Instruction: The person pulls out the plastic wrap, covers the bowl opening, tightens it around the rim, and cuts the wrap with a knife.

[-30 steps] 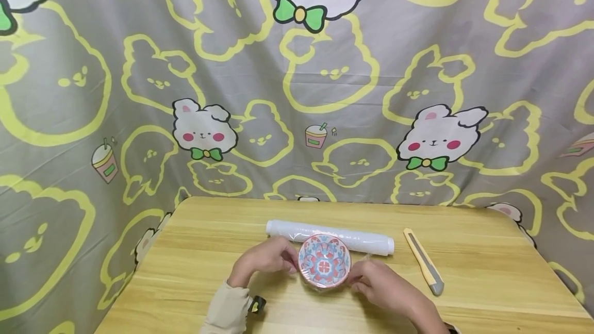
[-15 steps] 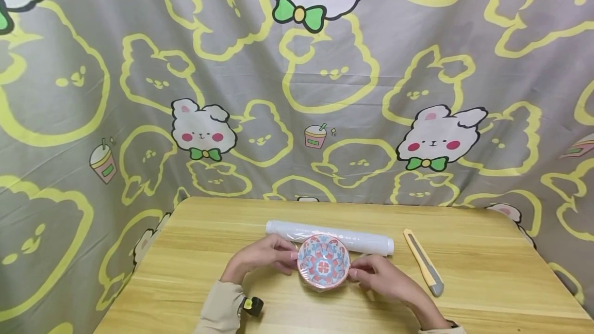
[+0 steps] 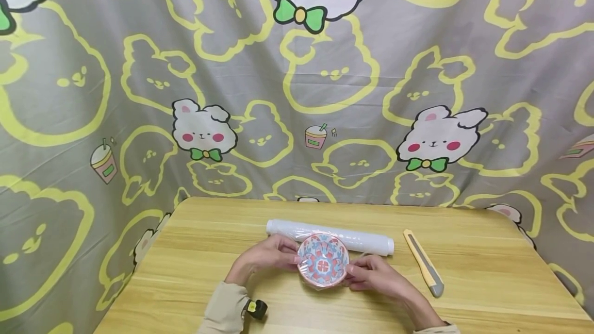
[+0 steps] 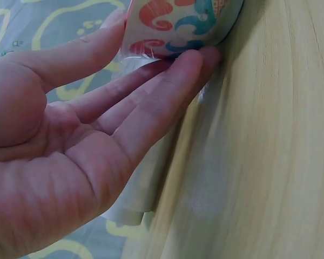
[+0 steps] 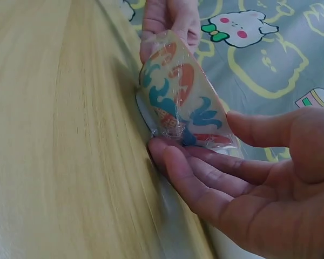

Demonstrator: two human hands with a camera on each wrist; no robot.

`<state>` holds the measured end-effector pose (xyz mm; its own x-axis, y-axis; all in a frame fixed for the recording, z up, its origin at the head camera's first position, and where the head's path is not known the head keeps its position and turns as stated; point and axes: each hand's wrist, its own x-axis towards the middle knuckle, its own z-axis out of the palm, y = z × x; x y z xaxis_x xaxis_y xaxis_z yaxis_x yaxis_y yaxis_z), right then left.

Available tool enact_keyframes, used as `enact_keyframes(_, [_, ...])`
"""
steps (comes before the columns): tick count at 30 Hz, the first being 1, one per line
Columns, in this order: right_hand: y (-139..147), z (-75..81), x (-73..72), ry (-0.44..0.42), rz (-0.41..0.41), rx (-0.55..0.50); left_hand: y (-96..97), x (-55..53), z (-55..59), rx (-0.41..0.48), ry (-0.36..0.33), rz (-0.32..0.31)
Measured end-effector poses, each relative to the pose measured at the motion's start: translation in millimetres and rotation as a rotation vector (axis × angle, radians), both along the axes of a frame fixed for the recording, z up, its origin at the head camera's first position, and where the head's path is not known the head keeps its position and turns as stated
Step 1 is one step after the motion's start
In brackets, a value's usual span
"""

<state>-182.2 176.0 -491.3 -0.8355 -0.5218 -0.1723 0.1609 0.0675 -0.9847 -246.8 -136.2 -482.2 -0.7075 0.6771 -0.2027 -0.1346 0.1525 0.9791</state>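
Observation:
A small patterned bowl (image 3: 323, 261) in red, blue and white stands at the middle of the table, with clear cling film stretched over its mouth and clinging to its side. My left hand (image 3: 271, 257) holds its left side; in the left wrist view the thumb (image 4: 89, 53) is at the rim and the fingers (image 4: 151, 105) reach to the lower wall. On the opposite side my right hand (image 3: 378, 274) grips it likewise, thumb (image 5: 259, 128) at the rim and fingertips against the film-covered wall (image 5: 175, 97). Part of the underside is hidden.
Right behind the bowl lies a white roll of cling film (image 3: 366, 241). A yellow and grey utility knife (image 3: 423, 262) lies to the right on the wooden table (image 3: 492, 272). A patterned grey curtain (image 3: 287, 169) hangs behind the table's far edge.
Both hands have shifted slightly on the bowl's sides, thumbs coming to the rim. The bowl has barely moved. The roll and the knife lie as before.

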Motion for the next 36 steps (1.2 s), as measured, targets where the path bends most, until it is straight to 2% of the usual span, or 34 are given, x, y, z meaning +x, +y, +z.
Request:
enact_keyframes(4, [2,3.2,-0.5,0.007,0.023,0.026,-0.4,1.2,1.5,-0.011,0.002,0.009])
enact_keyframes(6, [6,7.9,0.1,0.022,0.042,0.059,-1.5,3.4,2.7,-0.037,0.032,0.011])
enact_keyframes(8, [13,15.1,1.5,0.068,0.050,0.121,-2.9,7.2,4.8,-0.069,0.064,0.028])
enact_keyframes(10, [20,24.9,3.2,0.153,0.022,0.212,-4.2,13.2,9.1,-0.107,0.103,0.068])
enact_keyframes(13, [27,40.0,1.8,0.362,-0.097,0.409,-1.8,28.2,17.3,-0.187,0.196,0.159])
enact_keyframes(16, [23,49.1,-6.1,0.551,-0.262,0.606,7.2,46.2,24.2,-0.295,0.341,0.221])
enact_keyframes(18, [14,49.9,-14.1,0.614,-0.346,0.683,14.9,56.5,25.3,-0.352,0.424,0.243])
enact_keyframes(20, [6,46.7,-23.6,0.665,-0.371,0.702,22.2,63.9,24.2,-0.390,0.467,0.256])
enact_keyframes(24, [-6,37.5,-40.2,0.705,-0.354,0.680,36.2,75.9,19.0,-0.370,0.478,0.267])
enact_keyframes(27, [-10,32.4,-48.4,0.699,-0.342,0.659,48.2,84.5,15.1,-0.367,0.487,0.288])
enact_keyframes(29, [-11,29.4,-51.5,0.684,-0.327,0.649,56.5,88.0,12.6,-0.379,0.496,0.325])
enact_keyframes(31, [-12,26.4,-52.9,0.663,-0.314,0.648,62.8,92.2,10.6,-0.439,0.493,0.379])
enact_keyframes(33, [-13,23.3,-53.0,0.647,-0.310,0.661,66.9,93.1,8.2,-0.470,0.504,0.421])
enact_keyframes(36, [-13,20.4,-51.4,0.632,-0.317,0.680,67.2,90.7,5.6,-0.493,0.538,0.442])
